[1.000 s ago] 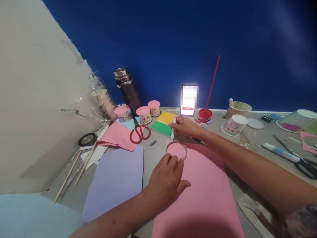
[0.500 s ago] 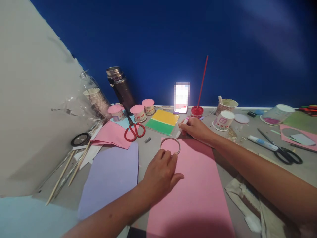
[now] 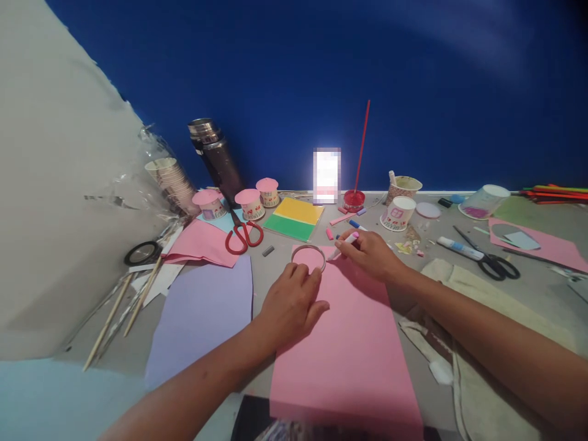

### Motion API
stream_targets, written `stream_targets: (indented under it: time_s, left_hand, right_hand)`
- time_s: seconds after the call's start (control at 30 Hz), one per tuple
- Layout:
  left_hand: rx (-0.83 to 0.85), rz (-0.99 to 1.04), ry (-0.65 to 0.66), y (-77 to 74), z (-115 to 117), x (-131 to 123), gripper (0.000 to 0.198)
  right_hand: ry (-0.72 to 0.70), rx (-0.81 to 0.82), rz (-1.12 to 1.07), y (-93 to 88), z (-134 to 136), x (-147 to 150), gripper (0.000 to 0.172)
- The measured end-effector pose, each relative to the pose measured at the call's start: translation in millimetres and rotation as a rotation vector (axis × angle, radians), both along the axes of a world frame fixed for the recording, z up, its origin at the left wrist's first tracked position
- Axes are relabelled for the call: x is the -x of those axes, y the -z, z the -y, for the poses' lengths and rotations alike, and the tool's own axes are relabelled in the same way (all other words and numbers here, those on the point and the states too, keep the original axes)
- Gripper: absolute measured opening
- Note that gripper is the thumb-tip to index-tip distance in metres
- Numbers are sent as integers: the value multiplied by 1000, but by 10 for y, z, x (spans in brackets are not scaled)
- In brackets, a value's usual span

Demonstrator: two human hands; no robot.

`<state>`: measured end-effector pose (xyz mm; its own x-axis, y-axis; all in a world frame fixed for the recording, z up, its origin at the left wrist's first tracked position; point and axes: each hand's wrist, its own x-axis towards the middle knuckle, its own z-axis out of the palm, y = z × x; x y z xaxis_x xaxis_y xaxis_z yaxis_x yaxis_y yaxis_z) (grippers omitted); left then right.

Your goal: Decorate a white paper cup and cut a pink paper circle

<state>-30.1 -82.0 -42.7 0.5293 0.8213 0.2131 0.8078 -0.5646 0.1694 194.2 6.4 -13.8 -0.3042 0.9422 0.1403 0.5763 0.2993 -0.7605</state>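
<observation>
Ring (image 3: pixel 309 247) lies under my left fingers (image 3: pixel 298 273), thumb spread, on pink paper (image 3: pixel 340 355); right fingers (image 3: pixel 348 250) pinch a marker (image 3: pixel 353 237). Beyond, three cups (image 3: pixel 251 212) have pink tops; another cup (image 3: pixel 397 215) lacks one.

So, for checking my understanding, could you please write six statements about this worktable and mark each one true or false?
1. The left hand touches a ring lying on the pink sheet. True.
2. The left hand holds the white marker. False: the right hand holds the white marker.
3. The purple sheet lies to the left of the pink sheet. True.
4. Four small cups are topped with pink discs. False: three small cups are.
5. The black-handled scissors lie to the right of the right hand. True.
6. The red-handled scissors lie to the right of the yellow-and-green pack. False: the red-handled scissors lie left of the yellow-and-green pack.
</observation>
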Motion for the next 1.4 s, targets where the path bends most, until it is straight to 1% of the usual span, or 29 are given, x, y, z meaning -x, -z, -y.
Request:
stream_targets:
  time_s: [0.13, 0.27, 0.37, 0.53, 0.73, 0.9, 1.0, 1.07, 1.13, 1.27, 1.3, 1.4]
  left_hand:
    - [-26, 87, -13, 53, -14, 29, 64]
    - [-45, 129, -15, 87, -25, 54, 66]
    - [-60, 155, -8, 99, -34, 70, 68]
    - [-91, 175, 10, 122, -44, 90, 77]
    - [-95, 174, 10, 130, -38, 89, 79]
    - [-56, 192, 8, 132, -40, 94, 81]
    - [-54, 204, 8, 124, -38, 92, 80]
    - [-50, 195, 9, 101, -33, 79, 75]
    - [-34, 159, 1, 59, -31, 55, 62]
    - [18, 17, -35, -74, -43, 7, 22]
    - [32, -22, -42, -115, -43, -1, 16]
    - [64, -98, -33, -251, 7, -27, 15]
  right_hand:
    - [-18, -59, -2, 38, 101, -9, 25]
    - [-56, -127, 13, 79, 187, -23, 25]
    - [-127, -173, 28, 102, 251, -29, 24]
    - [-233, -251, 65, 170, 323, -33, 25]
    - [-400, -378, 63, 271, 366, 19, 24]
    - [-455, -414, 71, 304, 385, 124, 25]
    - [-439, -399, 19, 218, 375, 102, 23]
    - [-377, -373, 9, 111, 361, 30, 24]
    - [-295, -354, 29, -8, 340, -65, 25]
    - [-150, -346, 45, -198, 290, -225, 24]
    - [-130, -340, 44, -231, 277, -248, 23]
    - [-103, -315, 37, -322, 233, -273, 23]
